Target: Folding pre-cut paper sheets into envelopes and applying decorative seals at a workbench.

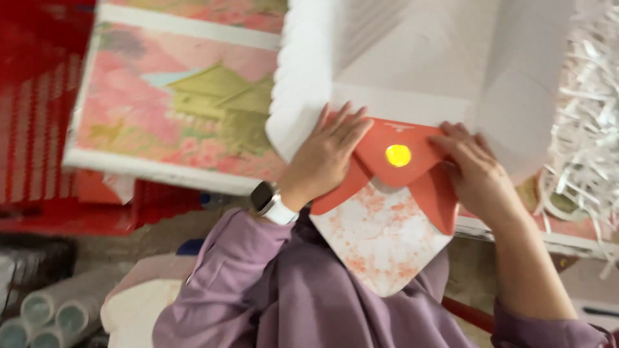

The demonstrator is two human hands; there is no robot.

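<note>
A red envelope (387, 169) with a round yellow seal (398, 155) on its flap lies at the near edge of the table, over a white card mottled with orange (380, 240). My left hand (329, 154) presses flat on the envelope's left side, fingers spread; a white watch (271, 202) sits on that wrist. My right hand (474, 167) pinches the envelope's right edge. A stack of white folded sheets (419, 64) rises just behind both hands.
A pink printed box lid with gold houses (187, 103) lies to the left. Red corrugated material (32, 109) is at the far left. White shredded paper (590, 122) is piled at right. Paper rolls (45, 309) lie at the lower left.
</note>
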